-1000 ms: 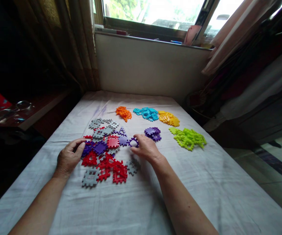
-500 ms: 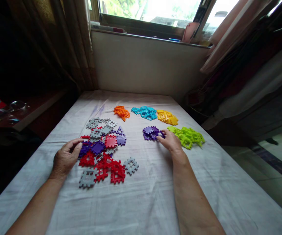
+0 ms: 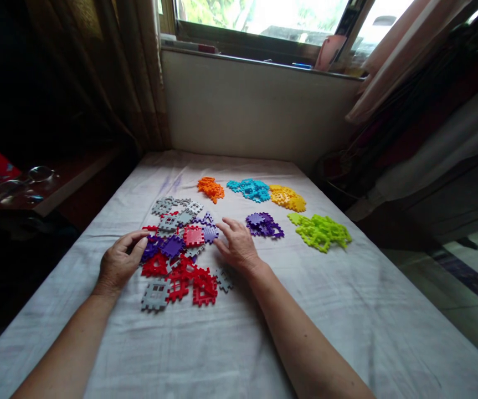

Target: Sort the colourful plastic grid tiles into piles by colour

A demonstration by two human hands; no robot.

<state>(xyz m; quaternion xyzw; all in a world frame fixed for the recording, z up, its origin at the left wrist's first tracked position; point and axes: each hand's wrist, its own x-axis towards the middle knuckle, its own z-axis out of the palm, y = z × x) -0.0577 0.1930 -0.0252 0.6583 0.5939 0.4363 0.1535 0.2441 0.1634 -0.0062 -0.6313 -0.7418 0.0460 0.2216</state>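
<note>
A mixed heap of interlocking plastic tiles lies on the cloth, with red tiles (image 3: 204, 286), grey tiles (image 3: 156, 295) and purple tiles (image 3: 172, 246) overlapping. At its left edge is my left hand (image 3: 120, 261), thumb and fingertips brought together against a purple tile; whether they grip anything is hidden. My right hand (image 3: 237, 246) hovers at the heap's right side, fingers apart and holding nothing, close to a light purple tile (image 3: 211, 233). Beyond that hand sits a separate purple pile (image 3: 265, 225).
Along the far side lie an orange pile (image 3: 211, 189), a blue pile (image 3: 252, 189) and a yellow pile (image 3: 287, 198). A lime green pile (image 3: 322, 233) is at the right. White cloth (image 3: 172, 354) covers the table. Glasses (image 3: 41, 174) rest on a side surface.
My right hand has let go of a purple tile at the separate purple pile and moved left to the mixed heap. The left hand stays at the heap's edge.
</note>
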